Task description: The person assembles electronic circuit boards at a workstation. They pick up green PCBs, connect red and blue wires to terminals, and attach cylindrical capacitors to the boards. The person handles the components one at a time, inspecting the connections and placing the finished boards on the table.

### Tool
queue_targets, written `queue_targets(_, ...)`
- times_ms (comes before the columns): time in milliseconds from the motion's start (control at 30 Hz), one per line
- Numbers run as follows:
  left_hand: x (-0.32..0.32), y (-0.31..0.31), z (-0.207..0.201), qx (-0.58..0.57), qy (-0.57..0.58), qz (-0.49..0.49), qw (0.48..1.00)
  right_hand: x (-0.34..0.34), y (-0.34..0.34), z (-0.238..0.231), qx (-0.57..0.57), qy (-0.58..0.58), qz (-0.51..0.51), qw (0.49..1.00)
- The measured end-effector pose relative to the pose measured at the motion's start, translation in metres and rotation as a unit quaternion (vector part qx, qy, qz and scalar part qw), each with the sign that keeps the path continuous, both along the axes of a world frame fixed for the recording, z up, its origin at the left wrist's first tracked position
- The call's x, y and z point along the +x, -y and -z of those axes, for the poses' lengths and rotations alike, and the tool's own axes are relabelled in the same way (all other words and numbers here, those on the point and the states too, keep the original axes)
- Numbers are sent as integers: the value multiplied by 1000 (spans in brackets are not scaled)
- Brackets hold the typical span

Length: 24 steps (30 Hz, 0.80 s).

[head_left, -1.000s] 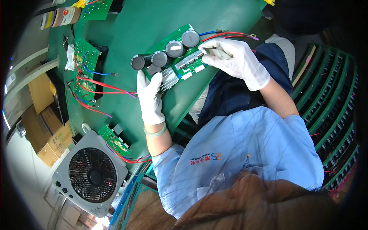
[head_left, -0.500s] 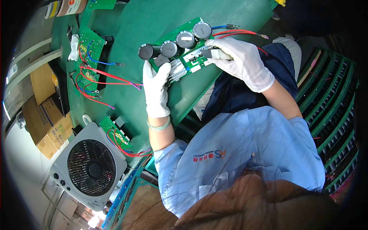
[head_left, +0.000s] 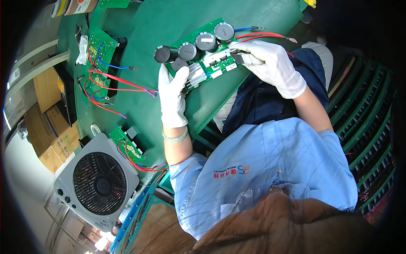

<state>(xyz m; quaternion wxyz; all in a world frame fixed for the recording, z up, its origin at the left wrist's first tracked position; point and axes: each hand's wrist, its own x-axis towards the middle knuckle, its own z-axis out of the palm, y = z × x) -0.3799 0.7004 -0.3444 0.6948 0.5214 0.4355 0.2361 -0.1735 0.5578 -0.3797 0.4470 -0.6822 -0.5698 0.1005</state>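
A green circuit board (head_left: pixel 220 63) is held between my two hands above the green tabletop, tilted up toward the right. Several black cylindrical capacitors (head_left: pixel 187 51) stand along its far side, and a silver finned heatsink (head_left: pixel 196 74) sits on its near side. My left hand (head_left: pixel 172 101), in a white glove, grips the board's left end, thumb beside the heatsink. The right end is gripped by my gloved right hand (head_left: pixel 275 67), fingers against a small dark block (head_left: pixel 238 58); the fingertips are partly hidden. Red wires (head_left: pixel 266 34) and a blue wire (head_left: pixel 245 29) stick out beyond the board's right end.
More circuit boards with red and blue wires lie to the left, one board (head_left: pixel 101 53) farther off and a smaller board (head_left: pixel 127 142) near a grey box fan (head_left: pixel 99 182). Cardboard boxes (head_left: pixel 53 127) stand far left. A green slatted rack (head_left: pixel 359 122) is on the right.
The board has shifted very slightly to the right. My right hand's fingers have moved a little outward at the board's right end, and the dark block there sits differently. My left hand keeps its grip.
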Motion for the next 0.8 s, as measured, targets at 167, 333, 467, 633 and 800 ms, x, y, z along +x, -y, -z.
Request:
queue_targets(167,-2,-5,1,-39,19,3,999,-1,1,-13,-44,-19,5,999)
queue_targets(333,-3,-5,5,-26,14,-7,1000,-1,-2,-12,-17,-20,-4,1000)
queue_targets(467,0,-3,-1,-26,12,-11,1000,0,-1,-12,-14,-23,-7,1000)
queue_targets(633,3,1,-2,15,-19,-2,1000,-2,0,-16,-59,-44,-14,997)
queue_targets(800,4,1,-5,22,-16,12,1000,-1,0,-17,-72,-49,-22,996)
